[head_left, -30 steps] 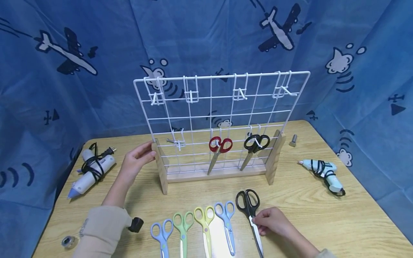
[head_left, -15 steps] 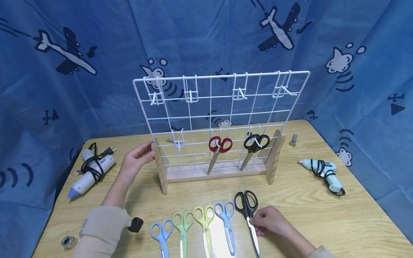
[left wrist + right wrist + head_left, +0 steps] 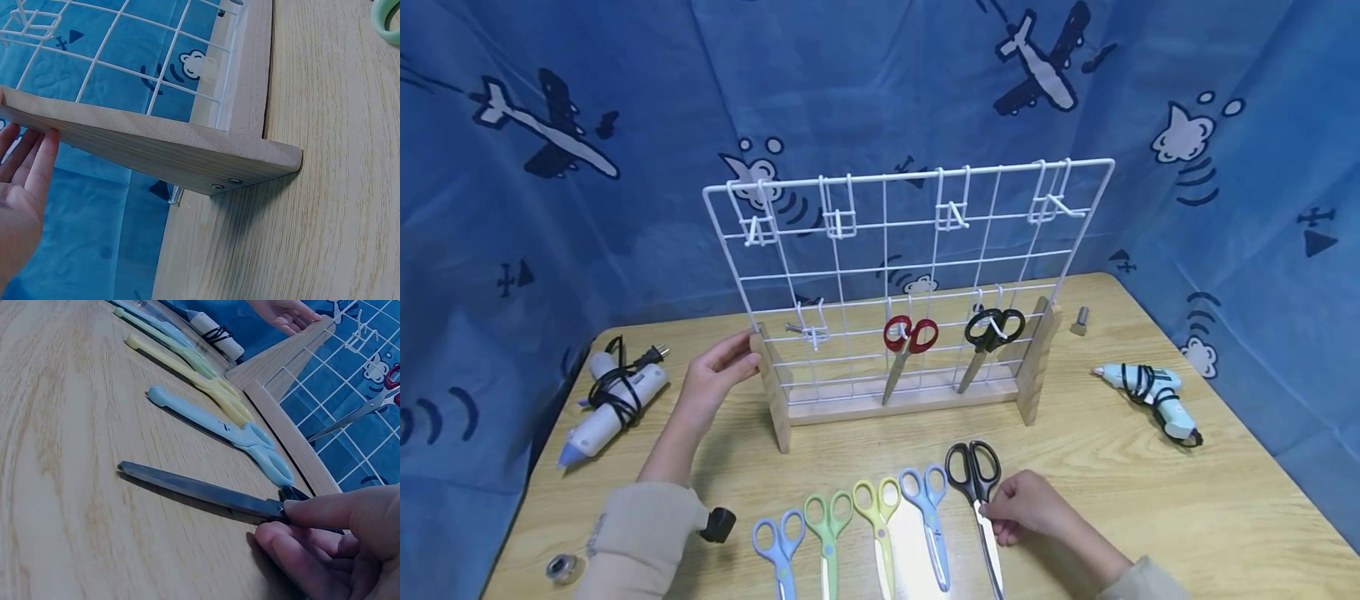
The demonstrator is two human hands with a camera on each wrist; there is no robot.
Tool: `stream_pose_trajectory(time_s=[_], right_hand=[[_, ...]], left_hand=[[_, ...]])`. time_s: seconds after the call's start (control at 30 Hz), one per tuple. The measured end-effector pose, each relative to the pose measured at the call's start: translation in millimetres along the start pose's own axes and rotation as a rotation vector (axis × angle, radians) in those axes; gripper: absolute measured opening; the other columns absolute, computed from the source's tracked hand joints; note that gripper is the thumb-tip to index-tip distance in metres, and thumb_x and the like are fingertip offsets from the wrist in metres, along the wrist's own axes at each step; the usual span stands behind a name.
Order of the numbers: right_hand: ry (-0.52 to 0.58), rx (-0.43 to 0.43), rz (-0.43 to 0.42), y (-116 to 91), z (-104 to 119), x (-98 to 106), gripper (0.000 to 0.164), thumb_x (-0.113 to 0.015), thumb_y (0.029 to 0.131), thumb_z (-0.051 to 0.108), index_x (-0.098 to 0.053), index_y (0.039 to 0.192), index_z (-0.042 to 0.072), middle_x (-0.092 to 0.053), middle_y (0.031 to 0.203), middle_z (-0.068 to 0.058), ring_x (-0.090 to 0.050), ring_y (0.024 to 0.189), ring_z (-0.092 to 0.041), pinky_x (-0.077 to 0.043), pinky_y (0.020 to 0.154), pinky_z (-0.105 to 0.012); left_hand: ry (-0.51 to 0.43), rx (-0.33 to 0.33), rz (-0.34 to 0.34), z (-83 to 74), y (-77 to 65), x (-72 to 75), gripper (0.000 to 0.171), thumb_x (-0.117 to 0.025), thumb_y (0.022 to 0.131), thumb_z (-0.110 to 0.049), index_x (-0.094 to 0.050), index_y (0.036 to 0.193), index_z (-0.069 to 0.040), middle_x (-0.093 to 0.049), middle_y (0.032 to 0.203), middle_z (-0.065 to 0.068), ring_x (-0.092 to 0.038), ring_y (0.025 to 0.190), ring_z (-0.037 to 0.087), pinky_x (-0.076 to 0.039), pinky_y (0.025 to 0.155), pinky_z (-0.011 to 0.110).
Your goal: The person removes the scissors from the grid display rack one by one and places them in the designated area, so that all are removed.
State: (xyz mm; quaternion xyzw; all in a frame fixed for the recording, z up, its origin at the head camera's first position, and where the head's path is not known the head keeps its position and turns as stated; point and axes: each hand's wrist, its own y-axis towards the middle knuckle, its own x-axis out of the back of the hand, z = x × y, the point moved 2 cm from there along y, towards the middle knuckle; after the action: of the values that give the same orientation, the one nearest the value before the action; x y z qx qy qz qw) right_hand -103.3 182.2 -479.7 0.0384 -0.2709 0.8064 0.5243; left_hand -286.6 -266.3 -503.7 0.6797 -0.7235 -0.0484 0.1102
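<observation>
My right hand pinches a pair of black-handled scissors just below the handles, between thumb and fingers. Its long steel blade lies low over the table in the right wrist view. At the rack's left end, my left hand holds the wooden upright of the white wire rack, thumb at its edge and fingers against its side. Red-handled scissors and another black-handled pair hang from the lower hooks.
Blue scissors, green scissors, yellow scissors and another blue pair lie in a row on the table. Corded glue guns lie left and right. A bolt is behind right.
The right hand and the black-handled scissors have shifted slightly left. The left hand stays at the rack's upright. The head view has tilted a little.
</observation>
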Motion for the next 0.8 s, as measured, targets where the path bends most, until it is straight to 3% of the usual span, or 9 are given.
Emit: stream_pose_trajectory(time_s=[0.57,0.8], right_hand=[[-0.001,-0.013,0.003,0.6,-0.7,1.9,0.025,-0.064,0.073,0.019,-0.057,0.064,-0.003,-0.057,0.052,-0.005,-0.056,0.043,-0.012,-0.052,0.045,-0.029],[0.153,0.021,0.047,3.3,-0.2,8.5,0.029,-0.06,0.077,0.021,-0.057,0.075,-0.008,-0.06,0.059,-0.008,-0.059,0.051,-0.014,-0.053,0.051,-0.03]], left_hand=[[0.021,0.002,-0.005,3.8,0.2,1.3,0.048,-0.06,0.079,-0.024,-0.044,0.124,-0.023,-0.047,0.122,0.004,-0.048,0.107,0.02,-0.049,0.078,0.025],[0.011,-0.003,-0.002,5.0,1.2,1.8,0.048,-0.06,0.079,-0.023,-0.044,0.124,-0.022,-0.047,0.122,0.005,-0.048,0.107,0.021,-0.049,0.078,0.025]])
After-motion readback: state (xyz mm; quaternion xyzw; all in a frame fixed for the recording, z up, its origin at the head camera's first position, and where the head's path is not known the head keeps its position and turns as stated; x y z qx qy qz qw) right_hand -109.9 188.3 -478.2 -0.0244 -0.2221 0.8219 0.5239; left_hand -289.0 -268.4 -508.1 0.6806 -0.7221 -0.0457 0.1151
